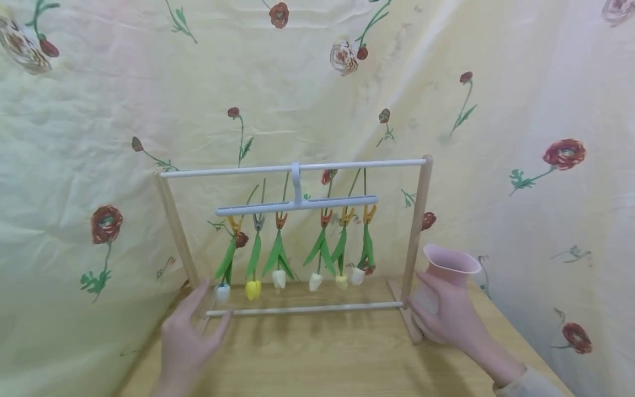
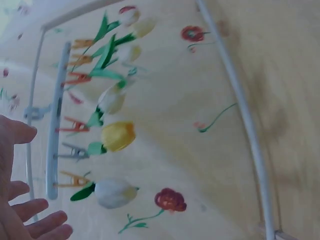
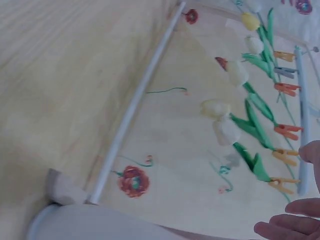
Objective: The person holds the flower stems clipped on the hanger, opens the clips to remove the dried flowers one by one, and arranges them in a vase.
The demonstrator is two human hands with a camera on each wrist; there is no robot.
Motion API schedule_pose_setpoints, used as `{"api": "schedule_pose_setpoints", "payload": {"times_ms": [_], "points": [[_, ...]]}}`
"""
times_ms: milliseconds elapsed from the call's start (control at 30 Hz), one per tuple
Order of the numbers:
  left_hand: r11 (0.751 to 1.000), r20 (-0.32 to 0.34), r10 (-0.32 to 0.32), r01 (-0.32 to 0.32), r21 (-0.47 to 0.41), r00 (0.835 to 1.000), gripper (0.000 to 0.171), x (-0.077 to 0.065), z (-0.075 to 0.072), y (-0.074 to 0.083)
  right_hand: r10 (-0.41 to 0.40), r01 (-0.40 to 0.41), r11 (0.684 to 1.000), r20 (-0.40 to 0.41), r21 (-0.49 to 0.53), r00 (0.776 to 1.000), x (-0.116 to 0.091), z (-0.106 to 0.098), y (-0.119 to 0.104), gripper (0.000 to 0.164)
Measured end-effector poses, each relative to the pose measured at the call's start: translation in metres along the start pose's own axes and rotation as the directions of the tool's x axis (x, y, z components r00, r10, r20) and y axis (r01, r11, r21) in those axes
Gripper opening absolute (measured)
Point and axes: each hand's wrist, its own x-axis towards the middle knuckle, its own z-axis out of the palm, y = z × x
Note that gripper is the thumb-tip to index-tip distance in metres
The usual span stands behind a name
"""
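A pale blue hanger (image 1: 268,208) hooks over the top rod of a small rack with wooden posts (image 1: 418,220). From it several artificial tulips, including a yellow tulip (image 1: 253,290) and a white tulip (image 1: 315,282), hang heads down in coloured clothes pegs (image 2: 75,124). My left hand (image 1: 190,336), fingers spread, is beside the rack's left post, holding nothing. On the other side, my right hand (image 1: 448,311) has its fingers extended near the right post. It overlaps a pink-rimmed vase (image 1: 448,263) in the head view; the right wrist view shows no fingers curled round that vase.
The rack stands on a light wooden table (image 1: 307,353), with a white lower rod (image 1: 302,310) joining its sides. Behind and around hangs a pale cloth (image 1: 297,82) printed with red flowers. The vase stands close outside the rack's right foot (image 1: 410,325).
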Motion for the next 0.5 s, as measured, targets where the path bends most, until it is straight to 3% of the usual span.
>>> {"api": "schedule_pose_setpoints", "payload": {"times_ms": [67, 133, 200, 300, 400, 500], "points": [[0.994, 0.003, -0.099, 0.099, -0.038, 0.995, 0.072, 0.012, -0.001, -0.002, 0.003, -0.003, 1.0, -0.013, -0.028, 1.0, 0.008, 0.0, -0.005, 0.06], [0.973, 0.046, -0.218, 0.22, -0.063, 0.975, 0.07, 0.023, 0.001, -0.002, -0.001, 0.0, 0.999, -0.033, -0.048, 0.999, 0.016, 0.0, -0.008, 0.057], [0.936, 0.111, -0.332, 0.342, -0.082, 0.937, 0.069, 0.034, 0.003, -0.003, -0.007, 0.003, 0.997, -0.049, -0.077, 0.999, 0.025, 0.0, -0.012, 0.053], [0.863, 0.212, -0.46, 0.491, -0.121, 0.862, 0.07, 0.049, 0.007, -0.009, 0.021, -0.027, 0.988, -0.038, -0.149, 0.999, 0.039, 0.001, -0.02, 0.049], [0.801, 0.268, -0.538, 0.584, -0.135, 0.8, 0.071, 0.061, 0.013, -0.018, 0.147, -0.125, 0.966, 0.084, -0.227, 0.986, 0.051, -0.001, -0.033, 0.051], [0.769, 0.293, -0.566, 0.622, -0.15, 0.771, 0.074, 0.069, 0.019, -0.027, 0.292, -0.23, 0.941, 0.249, -0.248, 0.924, 0.063, -0.001, -0.05, 0.061]]}}
